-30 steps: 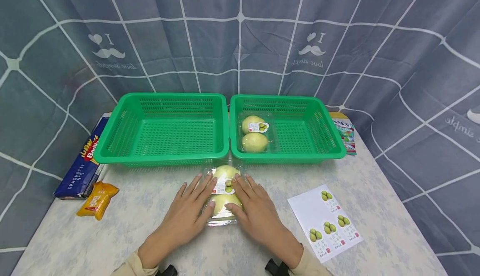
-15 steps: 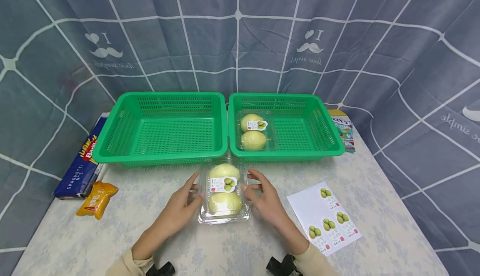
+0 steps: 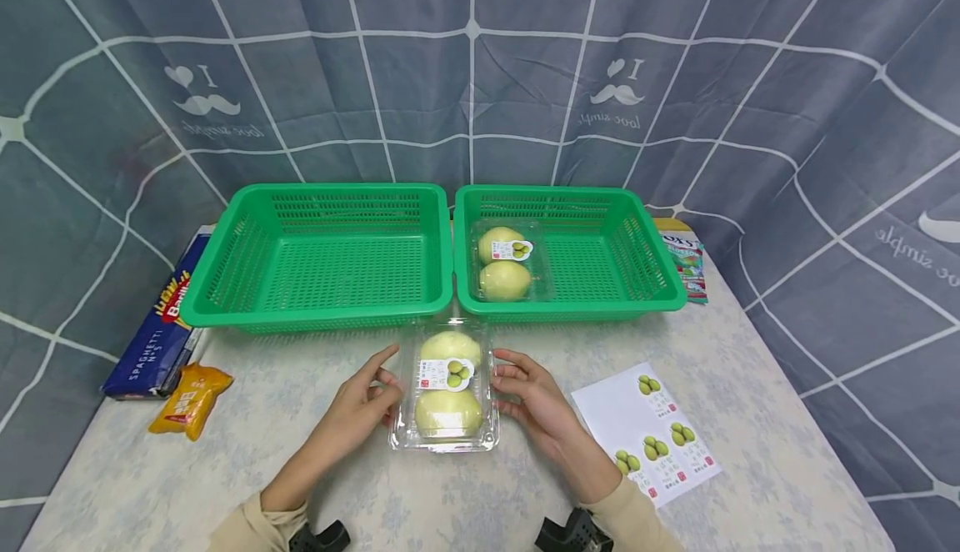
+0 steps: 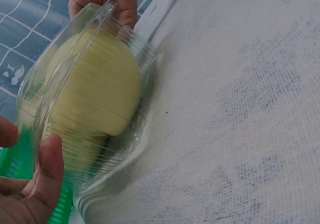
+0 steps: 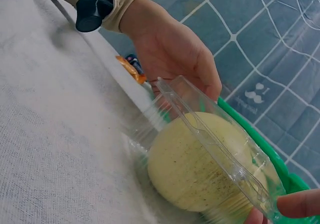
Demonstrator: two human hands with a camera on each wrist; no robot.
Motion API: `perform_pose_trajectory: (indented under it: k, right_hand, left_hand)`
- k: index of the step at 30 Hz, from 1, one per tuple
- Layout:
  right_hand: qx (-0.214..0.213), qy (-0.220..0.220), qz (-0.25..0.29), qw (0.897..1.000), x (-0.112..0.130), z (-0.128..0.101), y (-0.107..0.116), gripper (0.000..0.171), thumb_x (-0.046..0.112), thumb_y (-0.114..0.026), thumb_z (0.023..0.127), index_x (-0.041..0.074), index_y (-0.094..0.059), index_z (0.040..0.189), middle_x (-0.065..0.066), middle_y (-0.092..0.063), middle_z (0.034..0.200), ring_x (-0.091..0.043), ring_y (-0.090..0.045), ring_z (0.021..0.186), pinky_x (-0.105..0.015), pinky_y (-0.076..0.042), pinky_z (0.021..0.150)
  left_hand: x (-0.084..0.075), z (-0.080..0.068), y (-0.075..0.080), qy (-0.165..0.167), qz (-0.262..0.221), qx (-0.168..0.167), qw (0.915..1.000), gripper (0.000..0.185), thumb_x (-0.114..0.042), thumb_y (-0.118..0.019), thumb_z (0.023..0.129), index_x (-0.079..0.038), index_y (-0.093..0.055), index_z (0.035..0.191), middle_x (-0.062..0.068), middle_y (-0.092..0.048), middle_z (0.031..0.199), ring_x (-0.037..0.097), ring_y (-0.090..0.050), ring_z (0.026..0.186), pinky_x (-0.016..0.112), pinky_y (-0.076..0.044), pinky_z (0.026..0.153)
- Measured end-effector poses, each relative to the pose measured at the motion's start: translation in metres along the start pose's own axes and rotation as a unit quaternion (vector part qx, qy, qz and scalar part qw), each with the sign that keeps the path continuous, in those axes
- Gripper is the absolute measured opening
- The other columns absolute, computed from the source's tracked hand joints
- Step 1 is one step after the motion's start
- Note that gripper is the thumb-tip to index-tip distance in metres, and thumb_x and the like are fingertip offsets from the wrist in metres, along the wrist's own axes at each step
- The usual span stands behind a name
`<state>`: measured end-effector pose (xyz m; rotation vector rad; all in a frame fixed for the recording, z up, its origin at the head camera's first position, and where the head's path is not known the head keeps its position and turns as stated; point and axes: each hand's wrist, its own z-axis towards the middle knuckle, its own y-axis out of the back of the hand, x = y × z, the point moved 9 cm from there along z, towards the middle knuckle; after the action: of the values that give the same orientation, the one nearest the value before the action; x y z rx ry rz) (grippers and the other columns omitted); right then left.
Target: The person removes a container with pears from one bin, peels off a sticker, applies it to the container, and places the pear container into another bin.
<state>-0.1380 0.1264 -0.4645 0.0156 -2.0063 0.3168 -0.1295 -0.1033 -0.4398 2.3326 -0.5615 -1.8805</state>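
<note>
In the head view a clear plastic clamshell box (image 3: 445,427) stands on the table in front of the baskets. Inside are two pale yellow-green fruits (image 3: 448,413), and a white label (image 3: 442,374) with a fruit picture crosses the lid. My left hand (image 3: 358,406) holds the box's left side; its thumb (image 4: 51,159) lies against the rim in the left wrist view. My right hand (image 3: 540,406) holds the right side, with an index finger (image 5: 299,204) at the rim in the right wrist view. Some fingertips are hidden behind the box.
Two green baskets (image 3: 315,318) stand behind; the right basket (image 3: 570,308) holds another boxed fruit pair (image 3: 506,280). A label sheet (image 3: 600,406) lies to the right. At left are a blue spaghetti box (image 3: 146,360) and an orange packet (image 3: 191,402). A colourful bag (image 3: 686,264) sits far right.
Both hands have gone from lying flat on the lid to the sides of the box, and their fingers have closed on its edges. The box has barely moved.
</note>
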Motion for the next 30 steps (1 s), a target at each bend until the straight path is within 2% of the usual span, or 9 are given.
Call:
perform_pose_trajectory:
  k: [19, 30]
  right_hand:
    - [-0.04, 0.007, 0.002, 0.999, 0.002, -0.003, 0.0, 0.05, 0.001, -0.062, 0.092, 0.002, -0.05, 0.141, 0.001, -0.057, 0.101, -0.013, -0.057, 0.09, -0.028, -0.051, 0.078]
    - [-0.046, 0.01, 0.005, 0.999, 0.003, -0.01, 0.0, 0.051, 0.001, -0.063, 0.091, 0.002, -0.051, 0.14, 0.0, -0.055, 0.103, -0.012, -0.055, 0.087, -0.026, -0.053, 0.074]
  left_hand:
    - [0.003, 0.002, 0.001, 0.012, -0.021, 0.008, 0.9997, 0.064, -0.003, -0.053, 0.096, -0.006, -0.031, 0.156, 0.014, -0.057, 0.101, 0.012, -0.059, 0.063, 0.03, -0.058, 0.058]
    - [0.001, -0.003, -0.002, 0.016, -0.05, 0.036, 0.998, 0.067, -0.007, -0.055, 0.097, -0.006, -0.028, 0.158, 0.014, -0.057, 0.104, 0.013, -0.059, 0.066, 0.03, -0.057, 0.061]
